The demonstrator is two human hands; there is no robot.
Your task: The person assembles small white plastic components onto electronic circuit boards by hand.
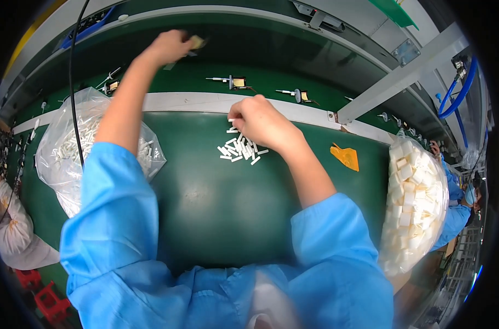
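Over the far green strip my left hand (170, 48) is closed on a small part with a yellow body (197, 41), blurred by motion. My right hand (258, 122) pinches above a loose pile of short white tubes (239, 149) on the green work surface. A white end shows at its fingertips, apparently one of those tubes. Beyond the white rail lie two small yellow coil assemblies with pale shafts, one coil assembly (238, 83) in the middle and another coil assembly (302, 96) to its right.
A clear bag of white tubes (85, 134) stands under my left forearm. At right leans a large bag of cream-coloured blocks (416, 197). An orange scrap (345, 157) lies near the rail (189, 102). A black cable (73, 82) hangs at left. Other people sit at both sides.
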